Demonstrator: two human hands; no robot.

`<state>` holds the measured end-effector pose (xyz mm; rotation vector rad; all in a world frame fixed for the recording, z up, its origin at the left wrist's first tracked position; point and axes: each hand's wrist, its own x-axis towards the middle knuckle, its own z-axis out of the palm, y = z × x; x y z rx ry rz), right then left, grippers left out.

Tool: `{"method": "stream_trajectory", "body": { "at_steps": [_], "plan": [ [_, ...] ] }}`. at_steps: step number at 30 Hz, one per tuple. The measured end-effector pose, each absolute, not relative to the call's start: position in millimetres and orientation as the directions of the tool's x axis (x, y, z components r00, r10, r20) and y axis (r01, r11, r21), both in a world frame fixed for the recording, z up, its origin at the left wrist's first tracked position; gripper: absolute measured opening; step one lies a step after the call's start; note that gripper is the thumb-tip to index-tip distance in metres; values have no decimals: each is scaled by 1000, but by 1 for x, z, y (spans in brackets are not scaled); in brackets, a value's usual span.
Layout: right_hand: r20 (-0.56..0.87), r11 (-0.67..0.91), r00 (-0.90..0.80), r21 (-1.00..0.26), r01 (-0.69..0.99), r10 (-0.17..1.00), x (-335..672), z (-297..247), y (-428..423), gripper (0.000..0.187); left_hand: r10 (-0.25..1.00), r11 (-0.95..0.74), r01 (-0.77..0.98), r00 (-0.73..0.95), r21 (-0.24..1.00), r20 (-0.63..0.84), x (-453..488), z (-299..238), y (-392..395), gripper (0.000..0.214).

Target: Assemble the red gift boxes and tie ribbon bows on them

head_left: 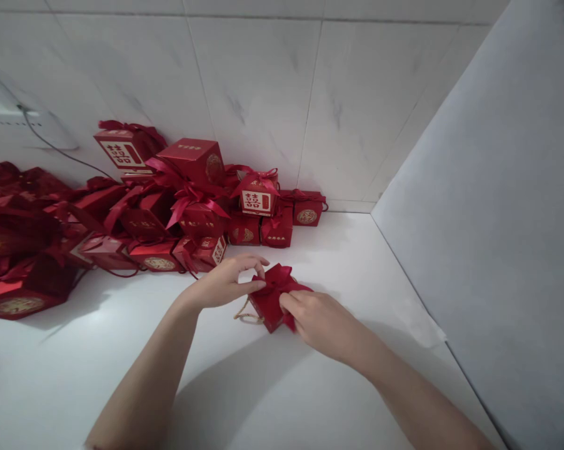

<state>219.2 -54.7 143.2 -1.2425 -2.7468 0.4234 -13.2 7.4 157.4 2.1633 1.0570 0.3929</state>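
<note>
A small red gift box (269,305) with a red ribbon bow (278,278) on top sits on the white table (122,350). A beige cord handle (248,316) lies at its left side. My left hand (228,281) pinches the ribbon at the box's left, thumb and fingers closed on it. My right hand (316,320) grips the ribbon at the box's right edge, fingers curled.
A heap of red gift boxes (188,206) with ribbons and gold marks is piled against the tiled wall at the back left. More dark red boxes (14,250) lie at the far left. A grey-white panel (498,237) closes off the right side.
</note>
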Motion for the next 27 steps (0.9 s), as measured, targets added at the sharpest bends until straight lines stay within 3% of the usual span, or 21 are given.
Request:
{"method": "stream_trajectory", "body": {
  "at_steps": [8, 14, 23, 27],
  "plan": [
    [-18, 661, -681, -223, 716, 732, 222, 136, -51, 15, 852, -302, 734, 494, 608, -173, -22, 162, 8, 36],
    [-16, 687, -707, -221, 692, 707, 224, 139, -48, 15, 907, -237, 686, 411, 688, -98, -1, 138, 7, 52],
    [-219, 615, -694, -337, 713, 686, 233, 127, -47, 19, 882, -221, 687, 443, 693, -158, 5, 127, 6, 65],
    [-266, 491, -632, -440, 752, 728, 249, 136, -45, 13, 892, -259, 747, 429, 612, -146, 8, 132, -2, 86]
  ]
}}
